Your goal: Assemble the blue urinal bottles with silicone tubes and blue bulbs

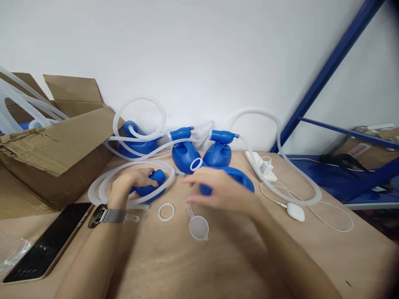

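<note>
Left hand (134,185): closed around a blue moulded bulb (157,177), near left of centre on the cardboard-topped bench (218,265). Right hand (222,193): partly open, no held item visible; fingers (188,179) above a blue moulded housing (240,176). Risk: silicone tubing (102,187) snagging the wristwatch (99,216) if pulled; 2 loose translucent rings (166,211) displaced by forearm sweep. Hidden: bulb's far side behind left fingers; housing's contact with right palm, unclear.

Left hand (132,182) clasps blue bulb (158,177), silicone tubing (131,166) coiled around it. Right hand (222,193) hovers open above second blue bulb (240,177). White ring (166,211) and clear cap (198,227) lie between them on surface (218,265).
</note>
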Action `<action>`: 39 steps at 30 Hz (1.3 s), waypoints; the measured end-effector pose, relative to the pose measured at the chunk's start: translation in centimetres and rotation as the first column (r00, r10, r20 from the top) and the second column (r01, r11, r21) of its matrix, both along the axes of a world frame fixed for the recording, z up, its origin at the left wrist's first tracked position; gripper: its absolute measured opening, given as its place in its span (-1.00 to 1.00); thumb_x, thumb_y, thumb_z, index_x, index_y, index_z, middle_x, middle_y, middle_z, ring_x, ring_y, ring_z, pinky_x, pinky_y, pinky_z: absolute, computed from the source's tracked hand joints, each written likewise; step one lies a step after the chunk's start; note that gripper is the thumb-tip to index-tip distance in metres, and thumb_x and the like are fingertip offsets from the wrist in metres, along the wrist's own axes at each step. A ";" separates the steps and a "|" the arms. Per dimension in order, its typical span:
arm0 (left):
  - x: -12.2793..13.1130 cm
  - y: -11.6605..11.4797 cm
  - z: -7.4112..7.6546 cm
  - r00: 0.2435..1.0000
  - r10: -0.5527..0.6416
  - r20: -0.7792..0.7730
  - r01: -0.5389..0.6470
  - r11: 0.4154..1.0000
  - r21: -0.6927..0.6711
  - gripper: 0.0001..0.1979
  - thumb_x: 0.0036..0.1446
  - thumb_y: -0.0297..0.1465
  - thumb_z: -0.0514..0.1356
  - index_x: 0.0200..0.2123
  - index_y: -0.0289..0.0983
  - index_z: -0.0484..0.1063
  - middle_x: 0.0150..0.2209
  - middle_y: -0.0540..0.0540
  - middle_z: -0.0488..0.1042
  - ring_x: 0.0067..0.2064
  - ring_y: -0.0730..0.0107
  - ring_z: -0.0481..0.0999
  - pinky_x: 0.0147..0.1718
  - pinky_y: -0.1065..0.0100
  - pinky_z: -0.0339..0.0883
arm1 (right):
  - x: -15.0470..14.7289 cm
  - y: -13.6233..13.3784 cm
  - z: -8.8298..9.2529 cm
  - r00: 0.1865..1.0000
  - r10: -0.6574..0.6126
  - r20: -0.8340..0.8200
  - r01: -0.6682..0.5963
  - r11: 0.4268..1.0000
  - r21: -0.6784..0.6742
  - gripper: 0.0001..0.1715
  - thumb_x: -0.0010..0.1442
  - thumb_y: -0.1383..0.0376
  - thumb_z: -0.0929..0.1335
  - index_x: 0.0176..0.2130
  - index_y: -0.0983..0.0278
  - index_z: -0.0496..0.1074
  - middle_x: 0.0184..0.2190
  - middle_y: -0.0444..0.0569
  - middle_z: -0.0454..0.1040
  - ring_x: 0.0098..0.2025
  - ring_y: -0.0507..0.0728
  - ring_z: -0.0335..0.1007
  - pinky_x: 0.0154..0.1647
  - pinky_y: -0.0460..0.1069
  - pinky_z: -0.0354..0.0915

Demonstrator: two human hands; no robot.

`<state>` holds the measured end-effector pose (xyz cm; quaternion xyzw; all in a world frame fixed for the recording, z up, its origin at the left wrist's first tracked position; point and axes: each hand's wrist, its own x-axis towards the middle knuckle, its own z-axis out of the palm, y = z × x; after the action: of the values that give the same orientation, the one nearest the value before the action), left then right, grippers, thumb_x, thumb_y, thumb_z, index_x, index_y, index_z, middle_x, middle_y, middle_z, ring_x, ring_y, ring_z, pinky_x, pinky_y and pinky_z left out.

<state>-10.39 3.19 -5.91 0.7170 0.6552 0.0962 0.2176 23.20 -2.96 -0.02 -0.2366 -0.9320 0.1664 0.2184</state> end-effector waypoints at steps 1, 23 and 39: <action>0.2 0.0 0.2 1.000 -0.006 -0.020 0.006 1.000 -0.002 -0.39 -0.32 0.04 0.41 -0.19 -0.17 0.63 -0.17 -0.23 0.68 -0.16 -0.11 0.64 -0.23 0.11 0.47 | -1.9 -0.8 -0.8 0.995 0.049 0.088 -0.050 0.999 0.007 -0.46 0.39 -0.09 0.38 0.19 0.12 0.54 0.04 0.03 0.62 0.10 0.26 0.53 0.16 0.16 0.43; 5.9 -9.9 12.4 0.916 -0.383 0.115 0.303 0.852 0.426 -0.27 -0.02 0.03 0.41 0.22 -0.08 0.54 0.06 -0.07 0.62 0.01 -0.05 0.60 0.07 0.14 0.44 | -3.0 0.9 -0.2 0.793 -0.089 -0.603 0.028 0.994 -0.110 -0.43 0.26 -0.02 0.43 0.14 0.13 0.29 0.05 0.03 0.39 0.02 0.22 0.44 0.05 0.17 0.46; 10.3 -10.7 11.2 0.953 -0.304 -0.002 0.266 0.830 0.491 -0.29 0.05 0.03 0.31 0.24 -0.10 0.50 0.12 -0.20 0.59 0.10 -0.27 0.58 0.12 -0.07 0.41 | -4.0 -1.1 -0.2 0.779 0.005 -0.627 -0.043 0.998 -0.046 -0.36 0.38 -0.01 0.39 0.32 0.06 0.21 0.37 0.01 0.28 0.46 0.28 0.14 0.53 0.27 0.07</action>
<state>-0.11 -7.54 5.27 0.8339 0.4868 0.2512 0.0674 19.24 -4.09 -0.22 -0.1625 -0.8044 0.2648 0.5065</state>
